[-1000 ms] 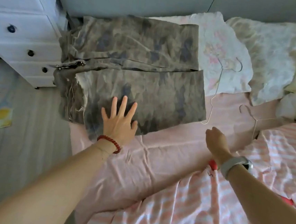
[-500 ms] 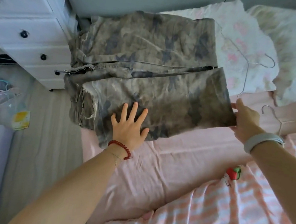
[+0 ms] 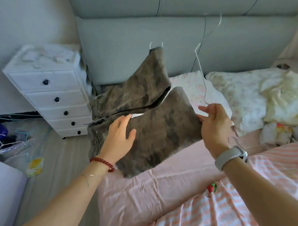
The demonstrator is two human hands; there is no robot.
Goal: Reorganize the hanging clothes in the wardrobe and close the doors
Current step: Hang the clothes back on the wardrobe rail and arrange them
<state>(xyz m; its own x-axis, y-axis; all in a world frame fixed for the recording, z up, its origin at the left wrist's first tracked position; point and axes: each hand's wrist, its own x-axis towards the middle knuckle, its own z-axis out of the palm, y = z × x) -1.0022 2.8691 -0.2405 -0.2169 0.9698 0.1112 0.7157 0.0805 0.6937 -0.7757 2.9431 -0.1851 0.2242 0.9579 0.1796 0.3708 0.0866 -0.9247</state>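
Observation:
Folded camouflage trousers (image 3: 161,132) lie partly on the pink bed sheet (image 3: 155,186), with their right side and far leg lifted off it. My right hand (image 3: 214,126) grips a thin white wire hanger (image 3: 201,72) together with the trousers' right edge. The hanger rises toward the headboard, and white wire ends poke out above the raised far leg. My left hand (image 3: 119,139) rests on the near leg with relaxed, spread fingers. No wardrobe is in view.
A white drawer chest (image 3: 55,93) stands left of the bed against the grey padded headboard (image 3: 134,29). Pillows (image 3: 246,96) and a pink striped blanket (image 3: 244,213) fill the right. A second wire hanger (image 3: 250,146) lies on the sheet. Plastic bags (image 3: 23,148) clutter the floor.
My right hand reached the hanger and the trousers' right edge, then lifted both, tipping the far leg up. My left hand stayed on the trousers. The view tilted up toward the headboard.

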